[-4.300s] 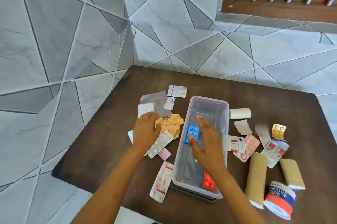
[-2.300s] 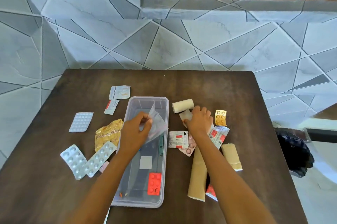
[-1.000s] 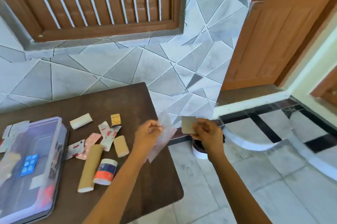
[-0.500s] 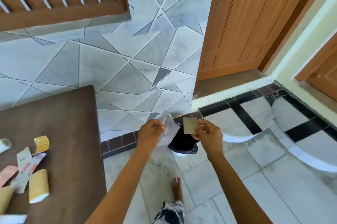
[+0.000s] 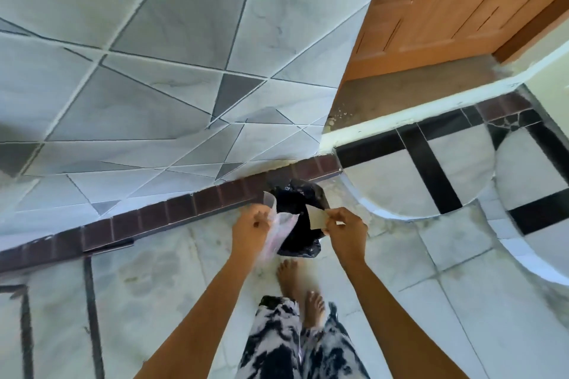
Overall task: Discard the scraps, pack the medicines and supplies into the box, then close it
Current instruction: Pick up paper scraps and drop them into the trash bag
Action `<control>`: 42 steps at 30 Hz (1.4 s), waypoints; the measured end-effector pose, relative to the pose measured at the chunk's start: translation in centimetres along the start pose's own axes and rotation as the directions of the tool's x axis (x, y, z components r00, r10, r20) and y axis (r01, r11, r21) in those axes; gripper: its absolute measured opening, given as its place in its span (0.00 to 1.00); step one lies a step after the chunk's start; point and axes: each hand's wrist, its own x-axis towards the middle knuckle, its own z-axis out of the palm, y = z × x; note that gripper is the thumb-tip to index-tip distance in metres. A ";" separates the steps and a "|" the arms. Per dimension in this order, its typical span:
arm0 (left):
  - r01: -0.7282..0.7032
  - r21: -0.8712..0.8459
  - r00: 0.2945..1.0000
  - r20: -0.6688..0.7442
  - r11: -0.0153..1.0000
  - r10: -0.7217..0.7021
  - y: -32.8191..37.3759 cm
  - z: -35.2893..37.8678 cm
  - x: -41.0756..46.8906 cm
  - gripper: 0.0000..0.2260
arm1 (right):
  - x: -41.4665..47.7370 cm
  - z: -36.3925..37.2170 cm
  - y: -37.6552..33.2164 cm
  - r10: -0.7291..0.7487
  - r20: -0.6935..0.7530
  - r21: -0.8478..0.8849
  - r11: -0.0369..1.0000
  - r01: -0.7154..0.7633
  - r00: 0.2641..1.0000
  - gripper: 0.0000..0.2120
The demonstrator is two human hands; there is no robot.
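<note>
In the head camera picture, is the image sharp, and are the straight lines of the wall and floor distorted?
Head view: slightly soft from motion blur, most at the edges; the wide-angle lens bends the dark brown tile border and the grey tile lines; even daylight, no strong glare; the black bin bag between the left hand and right hand shows little detail.

Bright even daylight, slight motion blur, wide-angle edge bending

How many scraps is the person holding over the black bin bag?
2. A clear plastic scrap is in the left hand; a small tan paper scrap is in the right hand. Both hang over the black bin bag.
</note>
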 end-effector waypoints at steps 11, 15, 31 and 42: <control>0.255 0.070 0.967 0.006 0.964 -0.256 -15.5 17.2 22.5 0.13 | 20.1 16.7 16.7 0.075 0.188 -0.307 0.952 -0.014 0.979 0.13; 0.304 0.158 0.942 0.098 0.939 -0.321 -20.9 22.5 27.9 0.05 | 25.1 21.6 21.4 0.101 0.255 -0.406 0.914 0.011 0.962 0.13; 0.135 0.198 0.970 0.172 0.971 -0.170 -17.5 20.2 25.9 0.23 | 23.3 18.5 18.6 0.104 0.402 -0.331 0.943 0.039 0.910 0.23; -0.194 0.260 0.974 -0.060 0.946 0.217 1.6 5.0 6.4 0.25 | 7.1 0.7 -1.0 -0.344 0.244 -0.314 0.857 0.409 0.907 0.24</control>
